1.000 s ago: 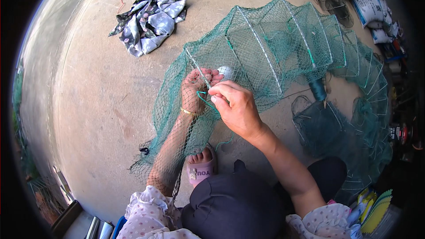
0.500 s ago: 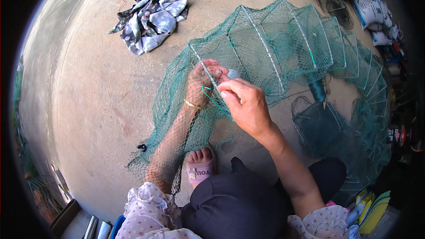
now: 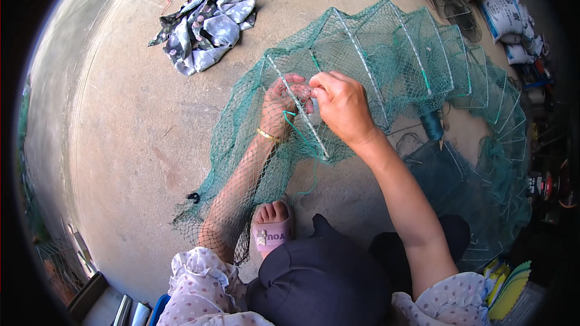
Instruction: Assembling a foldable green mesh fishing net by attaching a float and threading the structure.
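Observation:
A long green net trap [image 3: 356, 60] with pale rod frames arches from in front of me to the far right. My left arm reaches inside its mesh end, and my left hand [image 3: 283, 105] lies behind the nearest frame rod [image 3: 296, 99], fingers apart. Outside the mesh, my right hand [image 3: 344, 108] is closed in a pinch beside the left fingertips. What it pinches is too small to make out. A bright green cord [image 3: 290, 115] loops around the rod by my left hand. Something pale, partly hidden, sits between the hands.
A crumpled patterned cloth [image 3: 208, 30] lies on the concrete floor at the far left. A dark green twine spool [image 3: 432, 124] rests under the trap, near dark netting [image 3: 438, 166]. White sacks [image 3: 507, 18] stand far right. My pink slipper [image 3: 272, 232] is below the mesh.
My right hand has moved up and slightly right, away from the rod, still pinched. The nearest rod and its mesh have shifted a little right, and more of the rod's lower end shows.

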A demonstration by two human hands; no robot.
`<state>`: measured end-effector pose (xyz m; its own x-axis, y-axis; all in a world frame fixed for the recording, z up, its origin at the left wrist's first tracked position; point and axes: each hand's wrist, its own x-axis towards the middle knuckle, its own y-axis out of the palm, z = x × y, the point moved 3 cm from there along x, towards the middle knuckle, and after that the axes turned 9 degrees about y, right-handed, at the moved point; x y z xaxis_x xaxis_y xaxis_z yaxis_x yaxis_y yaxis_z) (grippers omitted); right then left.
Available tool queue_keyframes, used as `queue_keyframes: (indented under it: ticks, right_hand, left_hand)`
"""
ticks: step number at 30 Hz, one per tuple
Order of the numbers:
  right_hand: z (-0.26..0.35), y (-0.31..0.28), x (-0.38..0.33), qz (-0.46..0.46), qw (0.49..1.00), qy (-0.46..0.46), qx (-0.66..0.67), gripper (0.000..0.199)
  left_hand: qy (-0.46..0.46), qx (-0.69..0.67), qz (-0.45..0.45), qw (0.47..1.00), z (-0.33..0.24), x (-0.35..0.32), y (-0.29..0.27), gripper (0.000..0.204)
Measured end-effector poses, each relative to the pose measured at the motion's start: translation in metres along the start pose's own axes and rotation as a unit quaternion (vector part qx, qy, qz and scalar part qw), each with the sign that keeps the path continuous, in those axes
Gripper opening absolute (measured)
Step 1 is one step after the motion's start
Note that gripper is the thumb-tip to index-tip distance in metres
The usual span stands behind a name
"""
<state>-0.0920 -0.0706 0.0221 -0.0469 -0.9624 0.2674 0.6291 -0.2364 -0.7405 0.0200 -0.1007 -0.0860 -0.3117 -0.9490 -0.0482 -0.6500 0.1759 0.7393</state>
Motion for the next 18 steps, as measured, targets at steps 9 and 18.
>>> queue_keyframes:
  ticks: [9, 18]
  right_hand:
    - [-0.002, 0.002, -0.002, 0.034, 0.995, 0.016, -0.090, 0.004]
    - [0.014, -0.016, 0.005, -0.005, 1.000, -0.018, -0.024, 0.011]
  left_hand:
    - [-0.020, 0.023, 0.017, 0.999, -0.002, -0.005, 0.001, 0.033]
    - [-0.059, 0.109, 0.033, 0.992, -0.005, -0.013, -0.005, 0.022]
